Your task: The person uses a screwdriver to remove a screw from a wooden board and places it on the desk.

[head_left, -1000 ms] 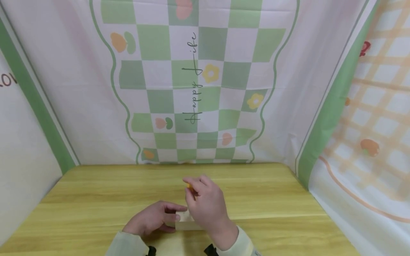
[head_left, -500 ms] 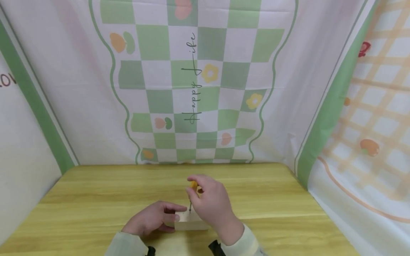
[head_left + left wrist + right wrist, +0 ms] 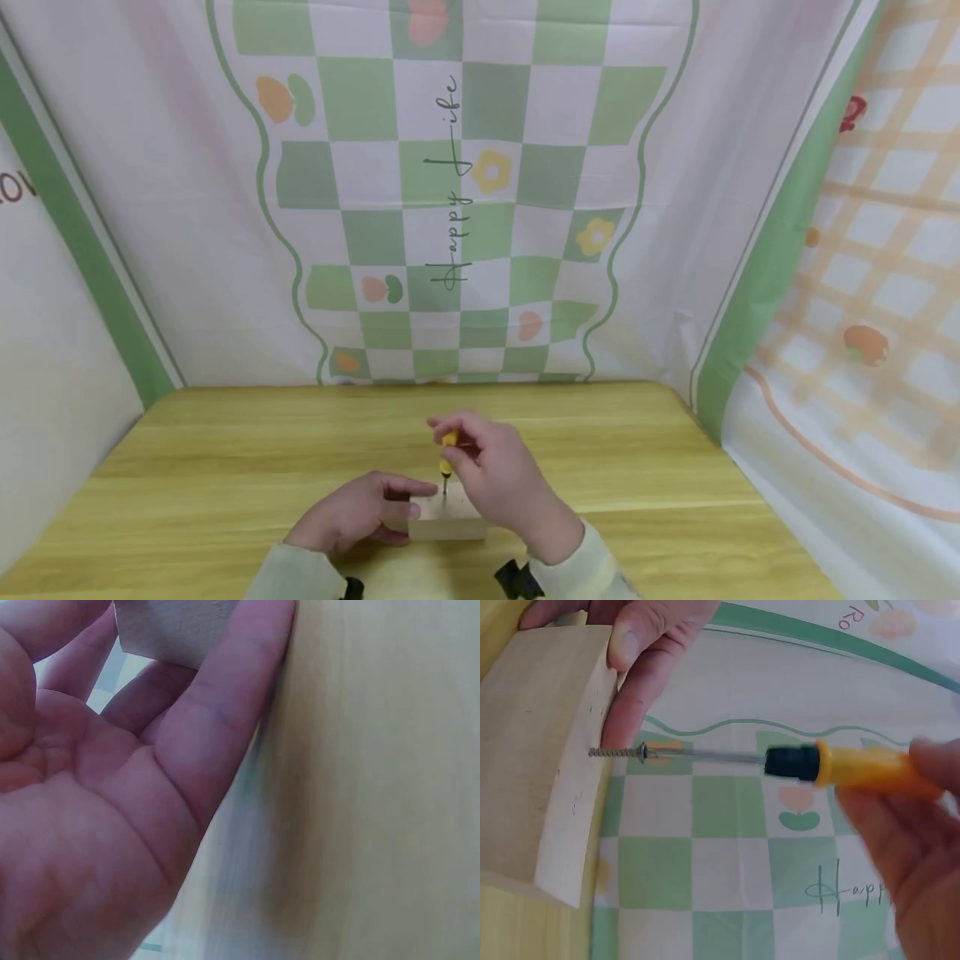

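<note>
A pale wooden block [image 3: 450, 528] lies on the table, and my left hand [image 3: 367, 510] grips its left end between thumb and fingers. A screw [image 3: 619, 753] stands in the block's upper face, much of its thread showing. On the screw's head sits the tip of a screwdriver [image 3: 862, 766] with a yellow and black handle, held upright. My right hand [image 3: 502, 475] pinches that handle from above with thumb and fingers. In the left wrist view, the block's end [image 3: 176, 630] shows beyond the palm and fingers.
The wood-grain table [image 3: 225, 450] runs back to a hanging cloth [image 3: 495, 250] with green checks. Other cloths hang at the left and right sides. Small dark marks dot the block's upper face near the screw.
My right hand has shifted slightly right and its fingers have changed their hold on the screwdriver handle, bringing more of the screwdriver into view. The left hand and block stay put.
</note>
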A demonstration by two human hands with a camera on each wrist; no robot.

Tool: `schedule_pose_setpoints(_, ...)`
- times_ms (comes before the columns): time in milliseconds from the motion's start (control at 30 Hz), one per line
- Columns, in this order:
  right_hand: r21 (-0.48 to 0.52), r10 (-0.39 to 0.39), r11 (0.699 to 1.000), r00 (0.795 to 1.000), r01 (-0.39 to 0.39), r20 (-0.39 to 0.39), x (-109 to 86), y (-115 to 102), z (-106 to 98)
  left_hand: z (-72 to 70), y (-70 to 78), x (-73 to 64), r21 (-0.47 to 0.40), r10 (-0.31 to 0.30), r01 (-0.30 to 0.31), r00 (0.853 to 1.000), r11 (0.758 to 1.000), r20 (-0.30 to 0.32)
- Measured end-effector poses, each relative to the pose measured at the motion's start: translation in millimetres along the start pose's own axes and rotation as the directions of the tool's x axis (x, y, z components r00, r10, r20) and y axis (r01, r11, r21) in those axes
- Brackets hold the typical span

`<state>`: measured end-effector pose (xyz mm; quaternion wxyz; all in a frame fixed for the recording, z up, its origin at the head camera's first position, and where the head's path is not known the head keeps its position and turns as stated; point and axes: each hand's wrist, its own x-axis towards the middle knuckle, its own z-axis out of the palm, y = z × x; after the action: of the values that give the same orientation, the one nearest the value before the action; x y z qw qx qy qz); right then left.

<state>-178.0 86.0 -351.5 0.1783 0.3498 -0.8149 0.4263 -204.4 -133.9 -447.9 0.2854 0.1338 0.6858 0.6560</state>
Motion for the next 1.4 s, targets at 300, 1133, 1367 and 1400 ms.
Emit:
schedule_pose_setpoints(300,-0.278,-0.062,0.960,0.954,-0.023,-0.292,-1.4,-5,13,0.0,0.5,-0.2,0.002,-0.011,0.011,1.000,1.000,0.002)
schedule_pose_setpoints(1133,-0.099,0.076,0.991,0.991,-0.087,-0.112,6.7,-5,2,-1.0,-1.1,1.8,-0.001,-0.012,0.012,1.000,1.000,-0.004)
schedule_pose_setpoints(1367,-0.163,0.042,0.985,0.992,-0.061,-0.118,7.7,-2,2,-1.4,-0.9,1.1,-0.009,-0.004,0.004,1.000,1.000,-0.004)
schedule_pose_setpoints(1400,-0.168,0.025,0.985,0.992,-0.045,-0.121,7.4,-1,2,-1.4,-0.8,1.1,-0.011,-0.003,0.003,1.000,1.000,-0.005)
